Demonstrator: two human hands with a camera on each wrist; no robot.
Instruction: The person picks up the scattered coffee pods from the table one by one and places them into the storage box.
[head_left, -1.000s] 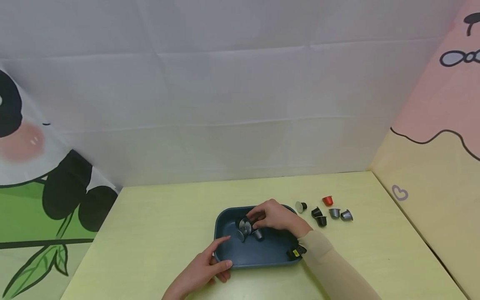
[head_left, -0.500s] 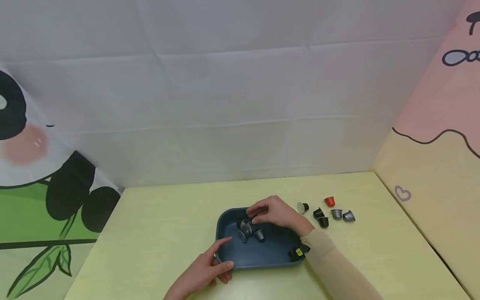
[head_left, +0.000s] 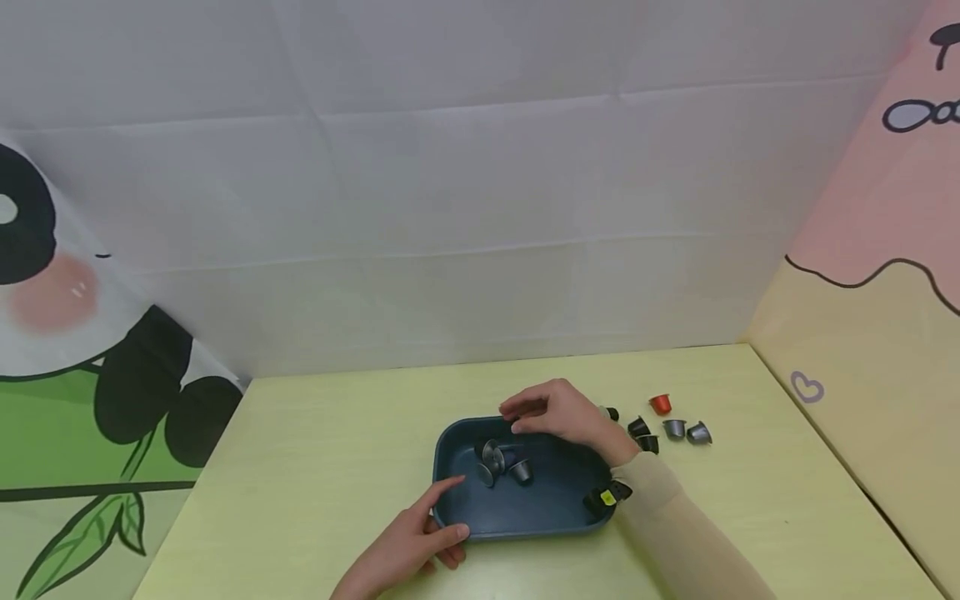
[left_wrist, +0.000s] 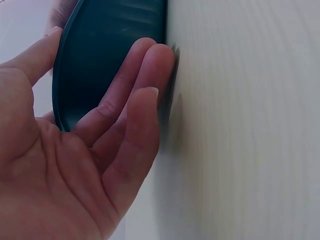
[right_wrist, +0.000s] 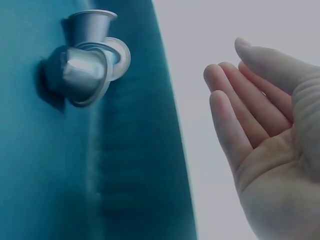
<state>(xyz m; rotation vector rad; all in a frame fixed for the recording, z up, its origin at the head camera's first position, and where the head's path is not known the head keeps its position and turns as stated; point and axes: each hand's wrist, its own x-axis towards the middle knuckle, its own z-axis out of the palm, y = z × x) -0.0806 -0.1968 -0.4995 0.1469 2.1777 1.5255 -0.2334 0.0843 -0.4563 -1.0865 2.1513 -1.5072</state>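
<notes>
A dark blue rectangular tray stands on the table with several coffee capsules clustered in its left half. Their silver rims and bodies show closely in the right wrist view. My left hand grips the tray's near left corner, thumb on the rim and other fingers against the outer wall. Over the tray's far edge hovers my right hand, fingers loosely bent and holding nothing; its bare palm is seen in the right wrist view.
Right of the tray lie a red capsule, grey capsules and black capsules. Another capsule is partly hidden behind my right hand. A white cloth wall borders the pale yellow table.
My right hand has risen from the capsules in the tray and moved back toward the far rim, away to the right. The left hand keeps its place on the tray.
</notes>
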